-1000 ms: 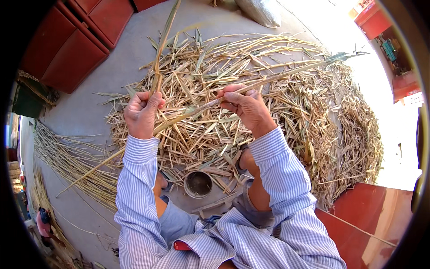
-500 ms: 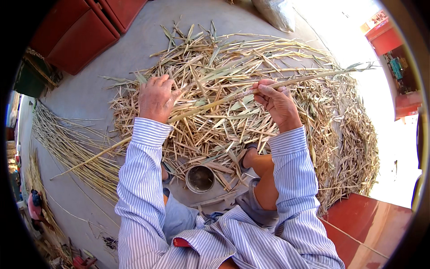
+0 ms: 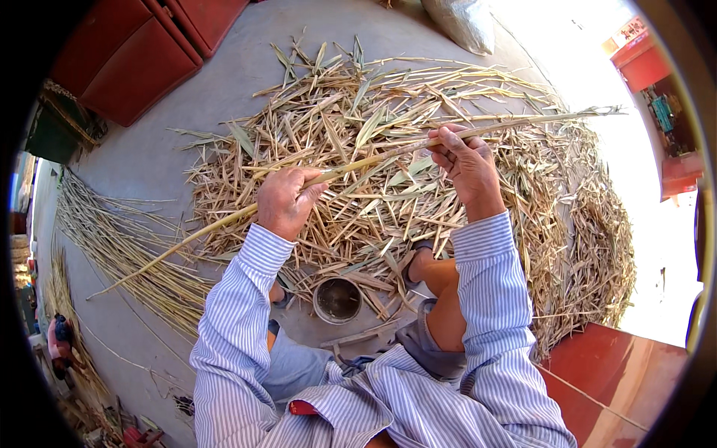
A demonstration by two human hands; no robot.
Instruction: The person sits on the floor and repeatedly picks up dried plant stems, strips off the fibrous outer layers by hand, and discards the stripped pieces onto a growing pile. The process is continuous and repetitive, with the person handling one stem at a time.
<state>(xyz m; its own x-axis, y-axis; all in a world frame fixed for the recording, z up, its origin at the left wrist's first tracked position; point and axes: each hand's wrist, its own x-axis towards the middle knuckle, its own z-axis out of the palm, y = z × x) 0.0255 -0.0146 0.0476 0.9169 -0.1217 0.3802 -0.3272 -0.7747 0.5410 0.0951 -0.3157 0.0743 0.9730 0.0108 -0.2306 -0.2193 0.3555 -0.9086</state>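
A long, pale reed stalk (image 3: 373, 159) slants across in front of me, its thick end low at the left and its thin tip far to the right. My left hand (image 3: 287, 200) is closed round it left of the middle. Further along, my right hand (image 3: 464, 160) pinches the same stalk between thumb and fingers. Beneath both hands spreads a wide heap of dry leaves and stripped husks (image 3: 388, 201). Between my feet stands a small round metal pot (image 3: 337, 300) with something dark inside that I cannot make out.
A bundle of thin stalks (image 3: 134, 254) lies on the floor to my left. Red padded furniture (image 3: 134, 67) stands at the far left, a pale sack (image 3: 461, 24) at the back. A red board (image 3: 597, 373) lies at the near right. Another person (image 3: 60, 343) is at the left edge.
My left hand has come down and right from over the leaf heap and closed on the stalk. The right hand still holds the stalk, almost unmoved.
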